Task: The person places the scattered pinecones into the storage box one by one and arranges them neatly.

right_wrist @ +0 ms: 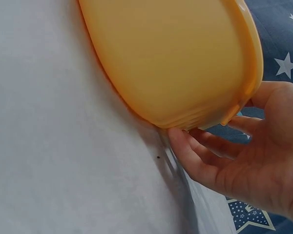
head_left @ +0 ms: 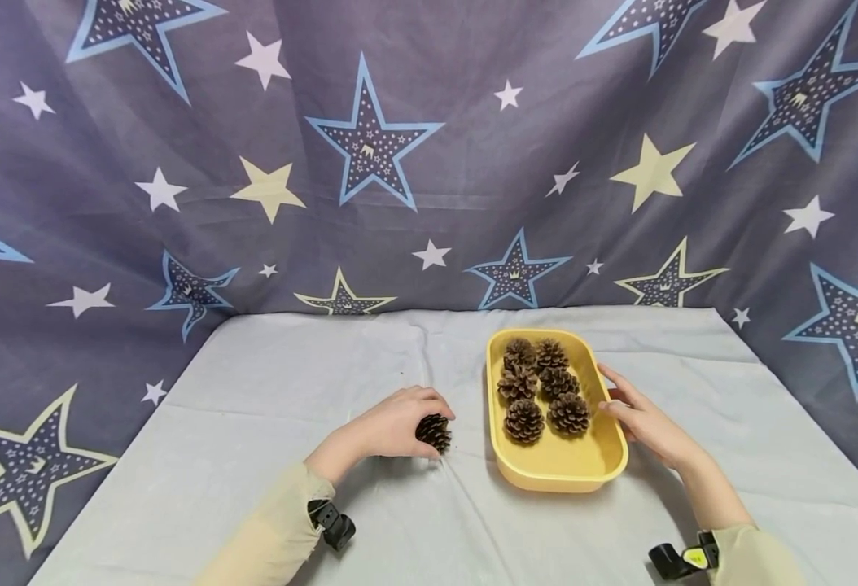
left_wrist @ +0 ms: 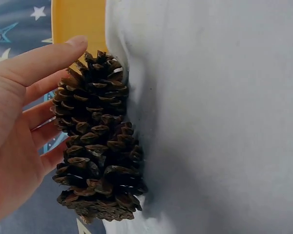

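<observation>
My left hand [head_left: 400, 423] curls over a brown pine cone [head_left: 435, 433] on the cloth, left of the yellow tub [head_left: 561, 480]. In the left wrist view, the thumb is at its upper end and the fingers pass behind; the scaly mass looks like two pine cones [left_wrist: 97, 165] close together, the second hidden by the hand in the head view. My right hand [head_left: 645, 423] holds the tub's right side, thumb at the rim. Seen from the right wrist, its fingertips [right_wrist: 178, 136] touch the tub's lower wall. Several pine cones [head_left: 524, 421] sit inside the tub in two columns.
A pale grey cloth [head_left: 253, 382] with creases covers the table. Behind and at both sides hangs a dark curtain [head_left: 444, 212] patterned with stars. Bare tub floor [head_left: 583, 458] shows at the near end.
</observation>
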### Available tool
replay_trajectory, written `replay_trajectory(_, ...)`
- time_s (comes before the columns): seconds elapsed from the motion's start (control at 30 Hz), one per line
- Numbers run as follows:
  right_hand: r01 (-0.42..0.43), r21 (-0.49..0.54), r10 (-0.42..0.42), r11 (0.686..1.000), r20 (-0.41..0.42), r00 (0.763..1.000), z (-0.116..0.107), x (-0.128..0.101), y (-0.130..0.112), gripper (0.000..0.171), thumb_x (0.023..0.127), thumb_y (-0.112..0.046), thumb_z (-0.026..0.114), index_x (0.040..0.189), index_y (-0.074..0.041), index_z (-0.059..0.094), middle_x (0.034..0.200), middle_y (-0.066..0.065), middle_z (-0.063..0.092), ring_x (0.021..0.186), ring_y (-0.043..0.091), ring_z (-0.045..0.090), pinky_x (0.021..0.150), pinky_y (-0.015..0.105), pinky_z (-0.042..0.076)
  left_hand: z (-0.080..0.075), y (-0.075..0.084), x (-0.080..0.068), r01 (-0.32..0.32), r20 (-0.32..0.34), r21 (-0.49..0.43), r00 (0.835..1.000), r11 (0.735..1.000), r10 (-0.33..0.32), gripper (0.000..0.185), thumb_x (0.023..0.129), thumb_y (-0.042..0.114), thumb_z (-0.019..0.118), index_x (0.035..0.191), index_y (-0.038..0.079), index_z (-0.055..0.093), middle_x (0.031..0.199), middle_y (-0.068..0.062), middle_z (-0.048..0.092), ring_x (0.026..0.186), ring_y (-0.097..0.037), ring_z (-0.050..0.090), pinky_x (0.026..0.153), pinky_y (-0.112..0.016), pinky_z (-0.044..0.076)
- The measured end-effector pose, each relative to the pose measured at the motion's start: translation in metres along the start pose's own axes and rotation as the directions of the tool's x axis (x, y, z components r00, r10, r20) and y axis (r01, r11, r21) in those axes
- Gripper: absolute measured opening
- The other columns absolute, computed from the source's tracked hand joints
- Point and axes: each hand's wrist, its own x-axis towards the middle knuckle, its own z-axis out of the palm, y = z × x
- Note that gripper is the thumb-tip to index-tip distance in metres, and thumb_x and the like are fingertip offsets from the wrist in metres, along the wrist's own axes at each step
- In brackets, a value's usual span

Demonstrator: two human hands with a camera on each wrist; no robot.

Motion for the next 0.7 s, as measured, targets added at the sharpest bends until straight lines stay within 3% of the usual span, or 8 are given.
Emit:
replay_trajectory(0.27, -0.003, -0.002, 0.003, 1.000, 0.000, 1.000, -0.0005, 0.0010, 0.0010, 0.067, 0.095, -0.018, 0.043, 0.147, -0.014, 0.001, 0.131, 0.035, 0.027, 0.107, 0.037, 0.051, 0.078, 0.041, 0.052, 0.0050, -0.0018, 0.0001, 0.000, 0.036, 0.034, 0.999, 0.999, -0.001, 0.060, 0.068, 0.034, 0.077, 0.122, 0.019, 0.055, 0.120, 0.002, 0.052, 0.112, -0.016, 0.048, 0.100, -0.035, 0.037)
replay_trajectory(0.7, -0.007, 0.009, 0.007, 1.000, -0.006, 1.000, -0.0008, 0.0022, 0.0038, 0.067, 0.095, -0.018, 0.043, 0.147, -0.013, 0.002, 0.131, 0.034, 0.028, 0.106, 0.035, 0.051, 0.078, 0.042, 0.051, 0.0084, -0.0010, 0.0053, 0.001, 0.070, 0.063, 0.998, 0.998, -0.005, 0.059, 0.069, 0.028, 0.077, 0.123, 0.018, 0.055, 0.120, 0.001, 0.053, 0.112, -0.018, 0.049, 0.100, -0.036, 0.037)
